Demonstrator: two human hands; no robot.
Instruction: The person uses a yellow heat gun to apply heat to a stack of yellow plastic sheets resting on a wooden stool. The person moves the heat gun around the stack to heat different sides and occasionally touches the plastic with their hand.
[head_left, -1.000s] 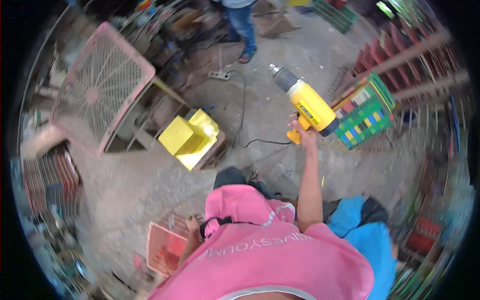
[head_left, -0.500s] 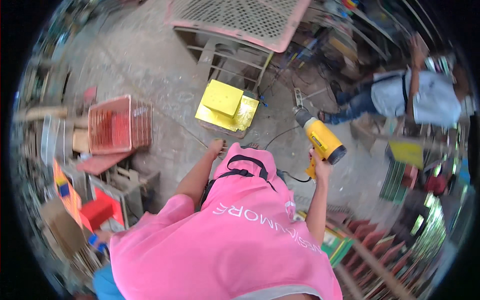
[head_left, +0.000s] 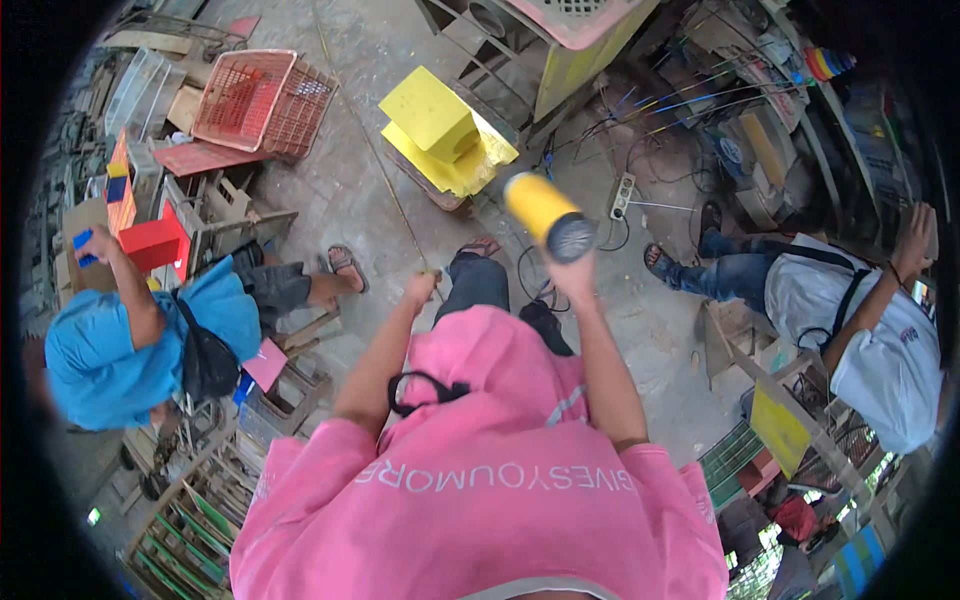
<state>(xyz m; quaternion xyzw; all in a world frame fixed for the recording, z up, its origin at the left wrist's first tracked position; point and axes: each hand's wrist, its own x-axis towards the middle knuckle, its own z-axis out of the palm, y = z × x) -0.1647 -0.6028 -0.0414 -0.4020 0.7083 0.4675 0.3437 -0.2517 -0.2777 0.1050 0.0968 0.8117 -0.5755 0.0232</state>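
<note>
In my right hand point(head_left: 572, 278) is a yellow and black heat gun point(head_left: 538, 207), fingers wrapped round its handle, which is mostly hidden. Its front end points up and left, toward a yellow box-shaped piece point(head_left: 425, 112). That piece rests on a wider, glossy yellow base point(head_left: 482, 165), atop a low stand point(head_left: 440, 198). A gap remains between the heat gun and the yellow piece. My left hand point(head_left: 422, 285) is closed, low and left of the stand. A thin line runs up from its fingers; I cannot tell whether it is held or lies on the floor.
Left, a red plastic crate point(head_left: 265, 100) stands near a person in blue point(head_left: 215, 320) and a red piece point(head_left: 152, 243). A person in white point(head_left: 850, 330) works at right. A power strip point(head_left: 623, 196) and black cables lie on the floor; a pink-edged rack point(head_left: 590, 25) stands ahead.
My right hand has swung the heat gun left and forward, closer to the yellow piece. The whole view has shifted, showing more of the person in blue. My left hand stays closed.
</note>
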